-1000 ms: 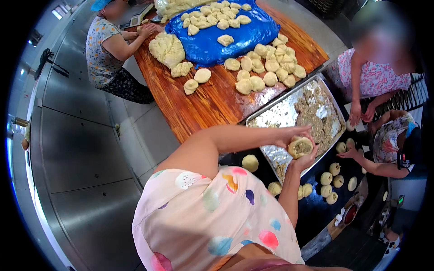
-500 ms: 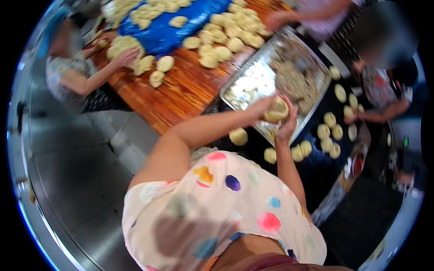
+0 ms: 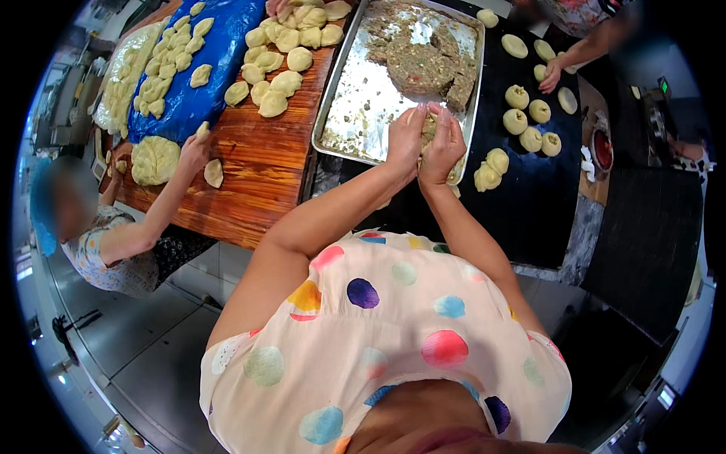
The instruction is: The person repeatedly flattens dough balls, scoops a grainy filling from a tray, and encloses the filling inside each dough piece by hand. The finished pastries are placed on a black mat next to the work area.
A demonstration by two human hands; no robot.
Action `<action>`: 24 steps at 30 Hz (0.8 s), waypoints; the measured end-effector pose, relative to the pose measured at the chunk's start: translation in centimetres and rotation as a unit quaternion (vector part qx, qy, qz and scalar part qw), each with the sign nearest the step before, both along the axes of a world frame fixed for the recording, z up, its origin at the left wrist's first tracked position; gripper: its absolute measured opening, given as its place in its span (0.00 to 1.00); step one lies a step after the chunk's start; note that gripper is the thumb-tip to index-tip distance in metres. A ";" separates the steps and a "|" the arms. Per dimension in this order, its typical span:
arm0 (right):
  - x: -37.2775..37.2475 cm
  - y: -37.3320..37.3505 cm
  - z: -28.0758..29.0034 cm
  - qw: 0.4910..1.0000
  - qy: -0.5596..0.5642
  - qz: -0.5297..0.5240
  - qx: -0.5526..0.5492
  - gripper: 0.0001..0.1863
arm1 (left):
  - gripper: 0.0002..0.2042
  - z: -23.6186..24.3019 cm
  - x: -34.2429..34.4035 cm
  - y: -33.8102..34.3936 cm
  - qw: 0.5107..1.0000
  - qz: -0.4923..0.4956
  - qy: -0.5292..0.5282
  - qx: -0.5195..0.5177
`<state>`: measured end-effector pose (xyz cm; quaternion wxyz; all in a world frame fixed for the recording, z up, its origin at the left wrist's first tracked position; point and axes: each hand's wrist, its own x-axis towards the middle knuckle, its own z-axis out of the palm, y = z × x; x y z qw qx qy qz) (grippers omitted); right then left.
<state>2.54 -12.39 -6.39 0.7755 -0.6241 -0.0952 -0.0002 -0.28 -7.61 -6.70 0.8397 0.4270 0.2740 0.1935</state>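
Over the near edge of a metal tray [image 3: 330, 91], my left hand [image 3: 406, 142] and my right hand [image 3: 444, 147] are cupped together. Both close around a piece of dough with filling [image 3: 429, 133], which shows only as a strip between the fingers. A thick mass of minced filling [image 3: 423, 66] lies in the tray just beyond my hands, with crumbs scattered over the metal. To the right of my right hand, two joined-looking dough pieces [image 3: 492, 168] sit on the black tabletop. Several gathered dough buns [image 3: 515, 121] stand a little farther off.
A wooden table [image 3: 253, 178] on the left bears several dough pieces [image 3: 274, 104], a blue plastic sheet [image 3: 168, 102] and a large dough lump [image 3: 155, 160]. One person [image 3: 113, 253] handles dough there. Another person's hand [image 3: 551, 77] is among flat dough rounds [image 3: 514, 46] at the far right.
The view has turned, bringing the tray more upright in the picture. My hands have come closer together around the dough, covering most of it; its filled face showed more before.
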 end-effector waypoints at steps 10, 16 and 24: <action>1.7 -4.2 2.4 0.967 -0.099 0.207 -0.112 0.46 | 0.31 5.6 1.2 5.3 0.954 -0.295 0.037 0.022; 2.2 -6.1 4.1 0.929 -0.271 0.165 -0.189 0.49 | 0.27 4.4 -0.5 2.6 0.962 -0.260 -0.067 -0.050; 2.3 -9.1 4.0 0.947 -0.224 0.153 -0.175 0.48 | 0.27 6.4 -0.5 -0.8 0.944 -0.300 -0.060 -0.123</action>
